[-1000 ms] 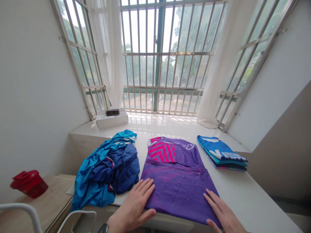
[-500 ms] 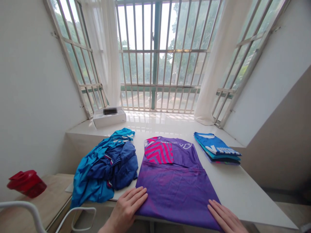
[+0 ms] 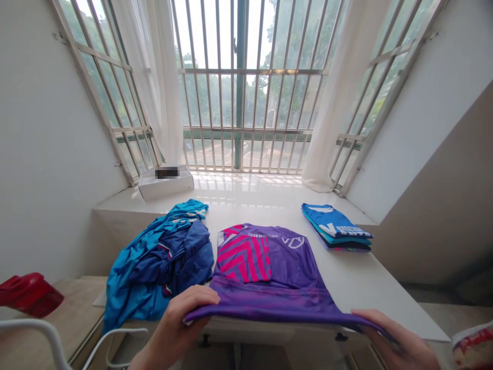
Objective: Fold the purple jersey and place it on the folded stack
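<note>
The left hand (image 3: pixel 181 321) is curled closed around the near hem of a purple jersey (image 3: pixel 277 303), and the right hand (image 3: pixel 396 335) is pinching the hem's far corner between its fingers and thumb. Both hands are gripping the cloth and holding that edge raised in a taut band above the front of the white surface (image 3: pixel 370 288). The jersey is lying folded on the surface, with a pink-striped panel (image 3: pixel 244 259) showing on its upper layer.

Just left of the jersey, a rumpled heap of bright blue garments (image 3: pixel 154 267) is sitting on the surface, and to the right, well apart from it, a neat stack of folded blue shirts (image 3: pixel 335 228) is resting. A white box (image 3: pixel 165 187) with a blurred label is standing on the sill beneath a barred window (image 3: pixel 246 87) with sheer white curtains (image 3: pixel 335 103). A red plastic object (image 3: pixel 29 295) is sitting on a wooden side table (image 3: pixel 73 303) at the left, and a red-and-white item (image 3: pixel 473 345) is showing at the lower right corner
</note>
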The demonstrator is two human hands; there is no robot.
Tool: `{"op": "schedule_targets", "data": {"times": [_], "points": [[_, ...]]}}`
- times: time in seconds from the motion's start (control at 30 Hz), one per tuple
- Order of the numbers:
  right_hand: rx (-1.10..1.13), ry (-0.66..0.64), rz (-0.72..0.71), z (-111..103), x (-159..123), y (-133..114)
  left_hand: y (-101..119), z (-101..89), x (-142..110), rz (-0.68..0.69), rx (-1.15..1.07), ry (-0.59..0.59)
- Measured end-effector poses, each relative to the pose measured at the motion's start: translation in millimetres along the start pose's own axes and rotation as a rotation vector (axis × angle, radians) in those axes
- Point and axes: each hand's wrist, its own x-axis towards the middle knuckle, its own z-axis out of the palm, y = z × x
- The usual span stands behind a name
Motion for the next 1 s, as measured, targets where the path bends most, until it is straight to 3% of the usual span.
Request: {"op": "schedule_targets", "data": {"times": [0.07, 0.17, 0.33, 0.47, 0.57, 0.67, 0.9, 1.0], "points": [[0.030, 0.101, 0.064, 2, 23, -9, 4, -6.2, 26, -0.081, -0.029, 0.014], [0.099, 0.140, 0.159, 16, 66, -12, -7, -9.4, 71, -0.152, -0.023, 0.023], [0.164, 0.021, 0.203, 52, 144, 16, -62, 4.4, 149, -0.220, -0.021, -0.079], [0.060, -0.069, 0.164, 84, 187, 46, -111, 25.8, 189, -0.273, 0.148, -0.167], [-0.004, -0.125, 0.160, 106, 197, 64, -136, 40.5, 198, -0.333, 0.251, -0.199], [-0.069, -0.120, 0.185, 118, 194, 80, -148, 49.1, 194, -0.346, 0.306, -0.182], [0.017, -0.274, 0.153, 112, 188, 97, -148, 44.5, 185, -0.377, 0.345, -0.142], [0.031, -0.195, 0.188, 115, 190, 99, -148, 41.0, 186, -0.375, 0.316, -0.118]]}}
